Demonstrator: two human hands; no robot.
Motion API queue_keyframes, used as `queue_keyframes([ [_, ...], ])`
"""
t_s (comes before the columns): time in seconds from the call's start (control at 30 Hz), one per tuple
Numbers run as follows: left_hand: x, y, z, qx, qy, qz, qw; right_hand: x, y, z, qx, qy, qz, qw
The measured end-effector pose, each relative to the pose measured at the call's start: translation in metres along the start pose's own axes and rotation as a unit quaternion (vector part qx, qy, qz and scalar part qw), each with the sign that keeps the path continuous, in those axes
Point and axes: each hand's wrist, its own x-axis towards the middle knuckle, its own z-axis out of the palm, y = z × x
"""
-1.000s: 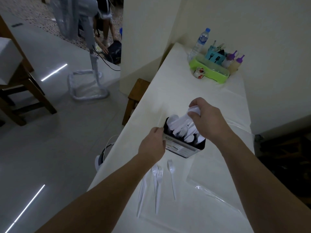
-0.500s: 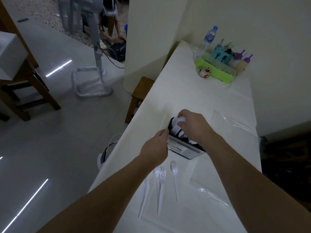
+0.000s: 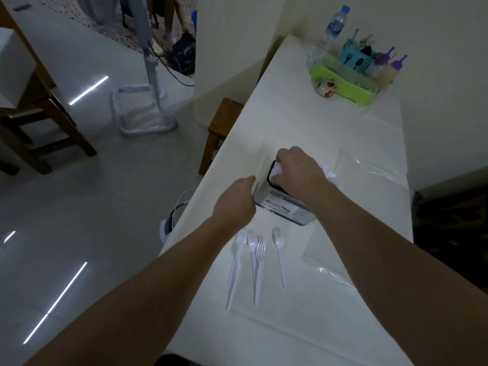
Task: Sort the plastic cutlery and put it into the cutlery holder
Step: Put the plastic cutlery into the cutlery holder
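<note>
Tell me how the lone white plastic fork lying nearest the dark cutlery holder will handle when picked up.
The white plastic fork looks thin and slender, so it is probably very light and may flex. It lies flat on the white table cover, so pinching its narrow handle could be fiddly. Flat, it seems unlikely to roll.

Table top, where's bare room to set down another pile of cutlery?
The widest bare patch lies between the cutlery holder and the green tray at the far end. Near the person, the strip below the forks is bare. It is crowded around the holder, where both hands work, and the clear plastic bag covers the right side.
</note>
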Motion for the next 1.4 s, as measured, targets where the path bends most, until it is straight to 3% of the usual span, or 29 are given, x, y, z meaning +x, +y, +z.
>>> queue_keyframes([
  [0.23, -0.014, -0.024, 0.003, 0.005, -0.005, -0.124, 0.992, -0.019, -0.001, -0.008, 0.027, 0.041, -0.006, 0.999],
  [0.5, -0.061, -0.044, 0.037, 0.073, -0.131, -0.190, 0.970, -0.082, -0.021, 0.008, 0.163, 0.167, -0.023, 0.972],
  [0.57, -0.076, -0.045, 0.045, 0.087, -0.148, -0.190, 0.967, -0.101, -0.021, 0.037, 0.185, 0.140, 0.007, 0.973],
  [0.67, -0.092, -0.044, 0.055, 0.105, -0.145, -0.194, 0.965, -0.124, -0.015, 0.090, 0.202, 0.029, 0.108, 0.973],
  [0.87, -0.097, -0.039, 0.063, 0.117, -0.124, -0.186, 0.968, -0.157, -0.011, 0.166, 0.289, -0.074, 0.275, 0.914],
  [1.03, -0.096, -0.048, 0.063, 0.119, -0.109, -0.182, 0.970, -0.161, -0.021, 0.186, 0.322, -0.068, 0.321, 0.888],
  [1.23, -0.089, -0.041, 0.058, 0.033, -0.041, -0.207, 0.977, -0.161, -0.023, 0.185, 0.329, -0.074, 0.332, 0.881],
  [1.4, -0.083, -0.034, 0.066, 0.025, -0.064, -0.212, 0.975, -0.165, -0.031, 0.184, 0.311, -0.044, 0.336, 0.888],
])
